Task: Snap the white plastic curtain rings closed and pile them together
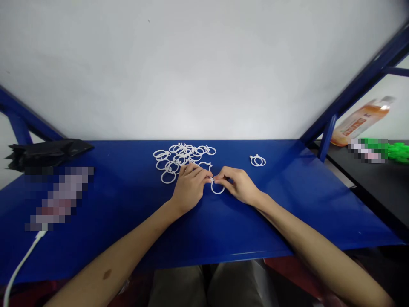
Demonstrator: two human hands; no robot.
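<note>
Between both hands is a white plastic ring [217,193], its loop hanging toward the front edge of the table. My left hand [191,187] pinches the ring's upper end from the left. From the right, the thumb and fingertips of my right hand [238,184] close on the same ring. Just behind my left hand lies a loose pile of similar white rings [168,176], several overlapping, each with a small knob or clasp. Two more white rings [257,160] lie together on the table, off to the right. The fingertips partly hide the held ring's top.
The blue table [134,238] meets a white wall. A black plastic bag [51,152] lies at left, with a blurred-out object [64,196] and white cable [24,260] before it. At right, a bottle of orange drink [362,121] and something green [398,151] stand beyond a blue frame [327,136].
</note>
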